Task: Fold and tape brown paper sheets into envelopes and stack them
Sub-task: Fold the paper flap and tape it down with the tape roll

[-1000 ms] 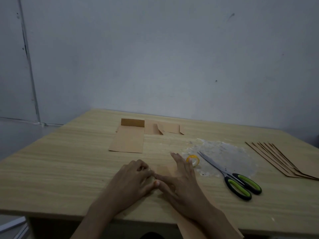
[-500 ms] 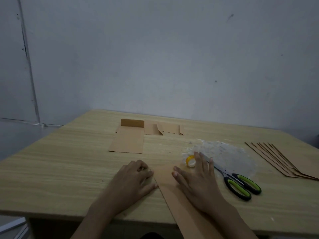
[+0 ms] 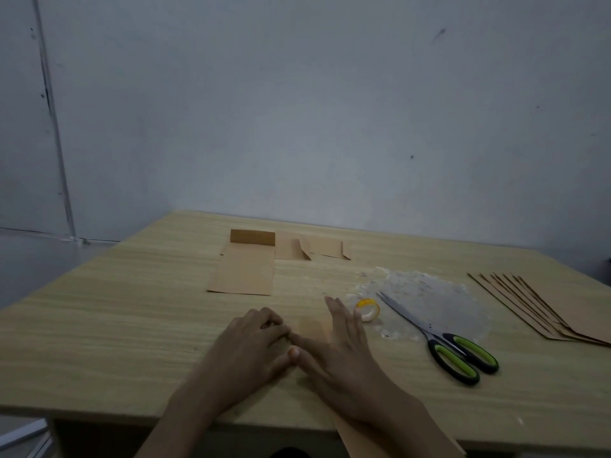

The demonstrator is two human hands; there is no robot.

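Okay, this looked like the crease-pressing step of one fold. The right hand [image 3: 340, 352] lay flat and palm down on the brown sheet [image 3: 314, 328], fingers straight. The left hand [image 3: 251, 350] sat right beside it with fingers bent, tips down at the sheet's left edge. The thumbs touched, so the hands were together. I couldn't tell whether the left fingers pinched the paper or only pressed on it.

To do the step well, I'd line up the edges before pressing hard. The left hand should pin the sheet while the right palm runs along the fold line. The sheet's near end hung off the table [image 3: 99, 325], so its weight could probably pull the fold askew. Tape should wait until the crease is sharp.

The sheet lay under both hands, with one small bare patch showing between them. It ran back under the right wrist and over the near table edge.

The tape roll [image 3: 367, 307] sat just beyond the right fingertips, an easy reach. The scissors [image 3: 444, 338] lay to the right of it on a cloudy patch [image 3: 436, 292]. A folded envelope [image 3: 243, 271] and other folded pieces [image 3: 310, 249] lay on the far side, well apart from the hands. A fanned stack [image 3: 535, 309] sat at the right edge, and I couldn't tell whether those were finished or raw.
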